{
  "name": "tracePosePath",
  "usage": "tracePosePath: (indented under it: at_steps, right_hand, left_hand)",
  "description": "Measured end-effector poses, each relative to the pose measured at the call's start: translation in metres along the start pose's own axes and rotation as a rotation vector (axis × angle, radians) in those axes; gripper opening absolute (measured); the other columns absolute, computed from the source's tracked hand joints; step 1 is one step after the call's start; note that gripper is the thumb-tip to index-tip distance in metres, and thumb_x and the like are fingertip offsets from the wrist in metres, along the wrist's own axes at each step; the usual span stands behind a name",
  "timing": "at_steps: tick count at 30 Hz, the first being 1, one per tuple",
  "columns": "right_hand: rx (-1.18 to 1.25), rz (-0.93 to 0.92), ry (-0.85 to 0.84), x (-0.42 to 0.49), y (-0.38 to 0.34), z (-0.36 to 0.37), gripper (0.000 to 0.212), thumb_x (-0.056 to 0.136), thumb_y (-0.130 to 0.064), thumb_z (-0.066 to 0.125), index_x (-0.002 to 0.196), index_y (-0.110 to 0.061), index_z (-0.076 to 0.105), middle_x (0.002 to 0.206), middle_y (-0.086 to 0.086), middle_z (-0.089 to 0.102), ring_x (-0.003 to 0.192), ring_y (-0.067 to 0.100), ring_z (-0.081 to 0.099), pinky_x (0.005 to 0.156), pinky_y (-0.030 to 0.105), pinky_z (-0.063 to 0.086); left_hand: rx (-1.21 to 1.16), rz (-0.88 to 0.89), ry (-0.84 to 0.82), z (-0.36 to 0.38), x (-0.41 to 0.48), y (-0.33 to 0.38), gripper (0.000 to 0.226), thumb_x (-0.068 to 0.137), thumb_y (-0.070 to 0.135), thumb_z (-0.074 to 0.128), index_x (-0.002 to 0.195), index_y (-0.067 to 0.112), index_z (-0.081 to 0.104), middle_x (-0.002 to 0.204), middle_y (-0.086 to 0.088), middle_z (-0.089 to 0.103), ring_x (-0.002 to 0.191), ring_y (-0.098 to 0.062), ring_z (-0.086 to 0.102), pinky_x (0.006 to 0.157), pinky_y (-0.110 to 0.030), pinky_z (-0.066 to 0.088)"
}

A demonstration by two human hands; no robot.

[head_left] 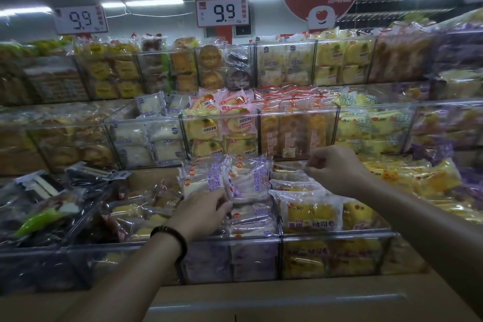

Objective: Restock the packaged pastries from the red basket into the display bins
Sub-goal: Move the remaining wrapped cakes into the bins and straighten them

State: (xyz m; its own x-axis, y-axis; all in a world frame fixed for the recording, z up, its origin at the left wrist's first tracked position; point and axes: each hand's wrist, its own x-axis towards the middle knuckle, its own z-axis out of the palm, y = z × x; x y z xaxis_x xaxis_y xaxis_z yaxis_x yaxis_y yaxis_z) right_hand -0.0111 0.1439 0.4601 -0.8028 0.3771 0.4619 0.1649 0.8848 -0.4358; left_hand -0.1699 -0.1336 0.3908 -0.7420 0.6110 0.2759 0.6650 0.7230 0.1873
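Both hands — left (202, 213), right (337, 167) — seemingly pinch wrappers above crowded bins (337, 236).

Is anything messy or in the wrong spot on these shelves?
Mostly tidy. One oddity: the dark packets at the lower left lie tumbled at angles, one with a green piece sticking out, unlike the neat stacks in the middle bins. The purple-print packets by the left hand stand upright.

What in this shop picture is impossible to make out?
- Red basket: nowhere in the head view, outside the frame.
- Left hand fingertips: tucked behind the purple-print packets, so its grip is unclear.
- Right hand: the clear wrapper edge it pinches is too faint to identify.
- Far-left bins: blurred, with unreadable labels.
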Motion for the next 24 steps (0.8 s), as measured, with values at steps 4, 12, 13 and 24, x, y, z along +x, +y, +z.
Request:
tracePosePath:
  at_steps: [4,12,13,24]
  right_hand:
    - [-0.024,0.002,-0.032,0.003,0.012,-0.01,0.013,0.095,-0.035,0.074,0.088,-0.024,0.076,0.087,-0.006,0.072,0.082,0.014,0.068,0.073,0.035,0.061]
    - [-0.13,0.015,-0.066,0.02,0.048,-0.029,0.005,0.096,-0.026,0.073,0.096,-0.023,0.077,0.09,-0.01,0.07,0.082,0.006,0.065,0.061,0.017,0.046]
    - [-0.14,0.011,-0.074,0.023,0.052,-0.029,0.004,0.096,-0.023,0.072,0.096,-0.023,0.076,0.089,-0.011,0.069,0.08,0.004,0.064,0.059,0.014,0.043]
    - [-0.267,-0.041,-0.168,0.076,0.103,-0.003,0.015,0.095,-0.014,0.072,0.104,-0.025,0.073,0.098,-0.007,0.069,0.085,0.007,0.069,0.074,0.024,0.062]
  left_hand:
    - [0.091,0.012,-0.066,-0.02,0.001,0.004,0.023,0.1,0.05,0.057,0.097,0.031,0.07,0.093,0.012,0.07,0.086,-0.011,0.065,0.072,-0.031,0.054]
    - [-0.002,0.136,-0.107,-0.062,0.025,0.07,0.025,0.101,0.047,0.065,0.086,0.03,0.072,0.083,0.011,0.069,0.077,-0.008,0.065,0.063,-0.028,0.049]
    - [-0.035,0.168,-0.094,-0.063,0.031,0.08,0.022,0.102,0.047,0.065,0.089,0.031,0.072,0.085,0.012,0.068,0.076,-0.007,0.064,0.062,-0.027,0.047]
    - [-0.117,0.331,-0.035,-0.006,0.153,0.17,0.007,0.098,0.021,0.072,0.1,0.027,0.073,0.1,0.007,0.064,0.087,-0.012,0.064,0.071,-0.029,0.06]
